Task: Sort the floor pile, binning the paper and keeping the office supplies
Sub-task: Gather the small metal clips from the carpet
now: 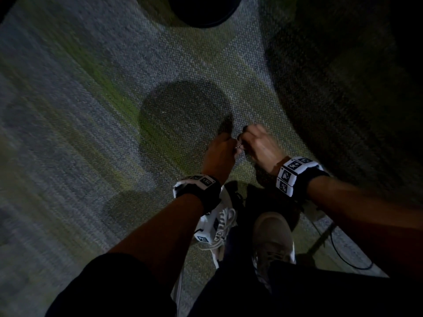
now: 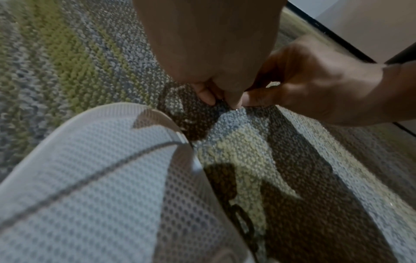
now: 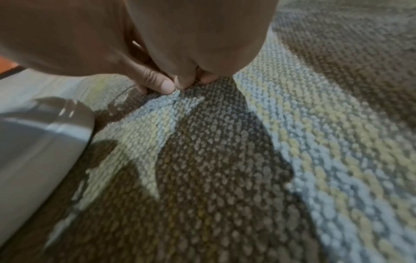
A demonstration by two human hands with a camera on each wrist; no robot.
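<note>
Both hands meet low over the patterned carpet (image 1: 114,110), just ahead of my shoes. My left hand (image 1: 231,143) has curled fingers, and its fingertips (image 2: 208,97) pinch down at the pile. My right hand (image 1: 243,138) is curled too, with its fingertips (image 3: 209,79) pressed against those of the left hand (image 3: 166,86). A tiny shiny metal piece (image 1: 239,146), perhaps a paper clip, glints between the two hands; it also shows as a small glint (image 3: 174,92) at the carpet. Most of it is hidden by the fingers. No paper is in view.
A dark round container (image 1: 203,10) stands at the far edge of the carpet. A white laced shoe (image 1: 219,225) and a grey shoe (image 1: 272,234) are right under my wrists. A black cable (image 1: 343,255) runs at the right, and a pale wall base (image 2: 360,26) lies beyond the right hand.
</note>
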